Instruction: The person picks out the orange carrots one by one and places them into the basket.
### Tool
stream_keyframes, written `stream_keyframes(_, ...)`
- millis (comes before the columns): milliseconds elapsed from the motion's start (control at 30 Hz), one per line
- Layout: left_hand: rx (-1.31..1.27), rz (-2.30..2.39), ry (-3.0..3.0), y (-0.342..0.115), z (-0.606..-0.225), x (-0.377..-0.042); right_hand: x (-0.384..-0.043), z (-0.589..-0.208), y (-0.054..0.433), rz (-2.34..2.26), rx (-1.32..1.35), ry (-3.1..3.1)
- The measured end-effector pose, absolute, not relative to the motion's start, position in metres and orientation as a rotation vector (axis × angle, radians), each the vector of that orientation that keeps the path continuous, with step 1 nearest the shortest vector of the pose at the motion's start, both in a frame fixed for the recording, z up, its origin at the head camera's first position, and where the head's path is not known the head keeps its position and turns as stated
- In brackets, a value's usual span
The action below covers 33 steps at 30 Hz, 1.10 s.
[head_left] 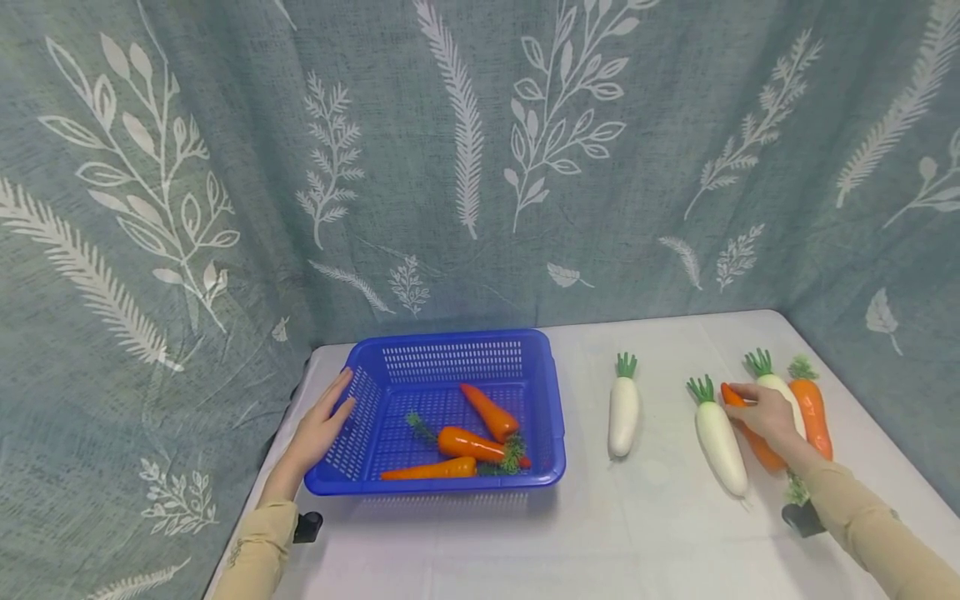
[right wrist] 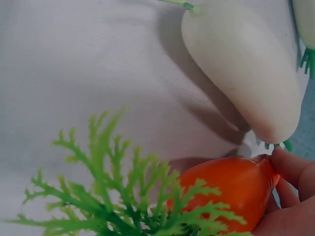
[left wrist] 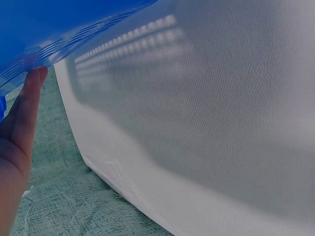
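Tan right sleeve (head_left: pixel 862 517), foremost, leading to the right hand (head_left: pixel 774 418), whose thumb and fingers pinch a carrot (head_left: pixel 767 454) at its tapered tip, presumably because the thin end suits a small grip; the carrot is on or just above the white table (head_left: pixel 600 542). The left hand (head_left: pixel 317 432), fingers extended, touches the blue basket (head_left: pixel 457 337), probably steadying it. One radish (head_left: pixel 722 446) crowds the carrot's left; a lone radish (head_left: pixel 624 412) interrupts the direct line to the basket.
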<state>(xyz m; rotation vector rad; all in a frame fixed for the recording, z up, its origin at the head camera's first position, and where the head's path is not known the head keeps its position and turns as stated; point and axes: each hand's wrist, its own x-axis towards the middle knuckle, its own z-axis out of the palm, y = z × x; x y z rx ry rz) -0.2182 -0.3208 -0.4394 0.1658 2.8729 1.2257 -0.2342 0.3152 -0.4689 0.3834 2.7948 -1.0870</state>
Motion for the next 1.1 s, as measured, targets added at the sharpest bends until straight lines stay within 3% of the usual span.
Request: stream_keyframes(1100, 0.212, 1.236, 2.884, -0.323, -0.442, -0.22, -0.248, -0.438, 0.308, -1.254, 0.374, 2.801)
